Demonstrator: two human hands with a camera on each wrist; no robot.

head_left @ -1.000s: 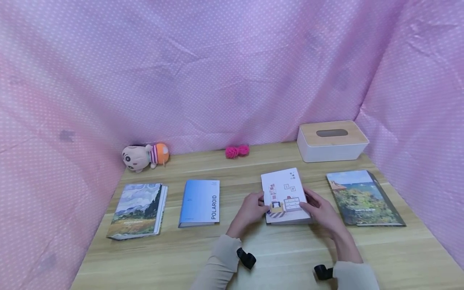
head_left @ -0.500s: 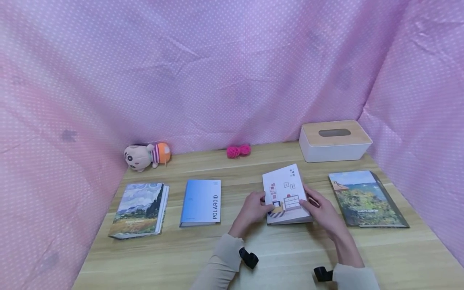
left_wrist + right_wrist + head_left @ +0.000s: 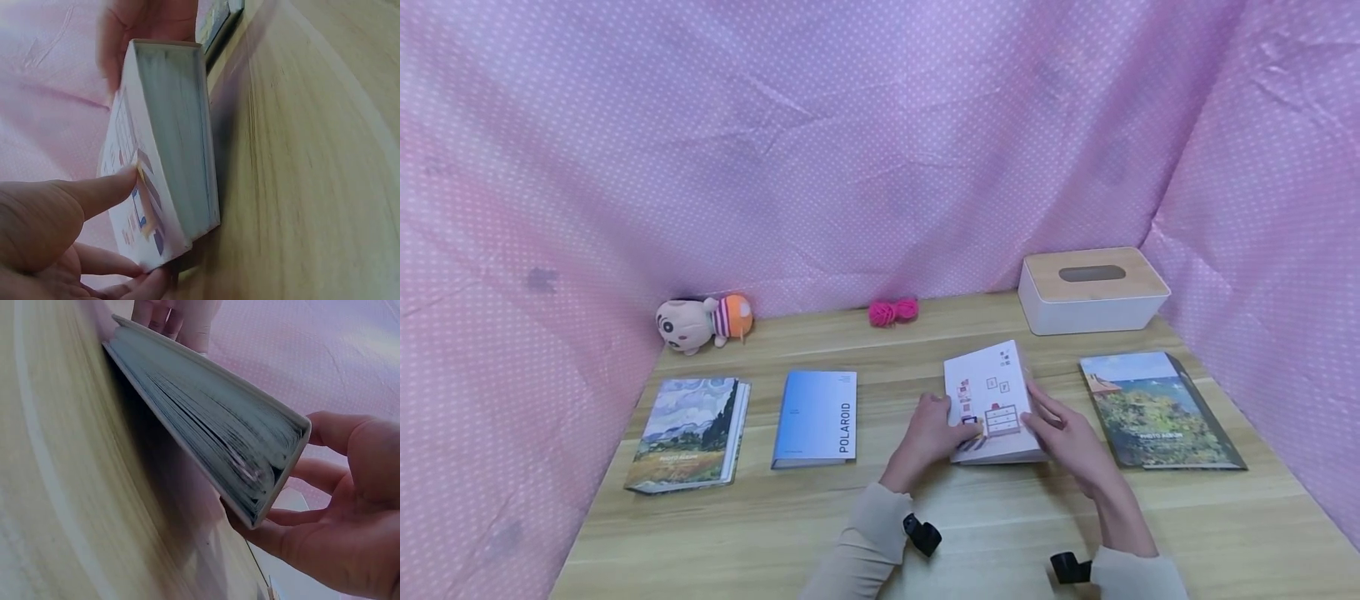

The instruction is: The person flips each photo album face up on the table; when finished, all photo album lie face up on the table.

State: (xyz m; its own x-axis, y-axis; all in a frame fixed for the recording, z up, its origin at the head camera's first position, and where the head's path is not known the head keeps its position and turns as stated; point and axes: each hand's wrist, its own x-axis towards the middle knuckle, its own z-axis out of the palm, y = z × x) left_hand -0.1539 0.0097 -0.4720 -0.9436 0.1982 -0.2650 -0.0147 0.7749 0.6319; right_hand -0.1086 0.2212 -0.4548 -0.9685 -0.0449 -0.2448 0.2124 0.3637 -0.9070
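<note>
A thick white photo album (image 3: 996, 371) with a drawn room on its cover is held between both hands at the right of the middle of the table. My left hand (image 3: 931, 435) grips its left edge, thumb laid over the lower cover and fingertips at the outer edge. On the spine side my right hand (image 3: 1070, 435) holds the album, with the thumb near the cover's edge and fingers reaching underneath. In the right wrist view the album (image 3: 206, 419) is tilted, its spine side raised off the table. Packed page edges show in the left wrist view on the album (image 3: 175, 125).
To the right lies a garden-painting photo album (image 3: 1161, 417). Further left are a blue POLAROID album (image 3: 816, 417) and a landscape-painting album (image 3: 688, 433). Along the back stand a plush toy (image 3: 703, 323), pink yarn (image 3: 892, 312) and a tissue box (image 3: 1093, 292), before a pink curtain (image 3: 880, 150).
My left hand has shifted slightly right, its thumb sliding further across the lower cover. The album's top edge has risen a little. My right hand keeps its hold almost unmoved.
</note>
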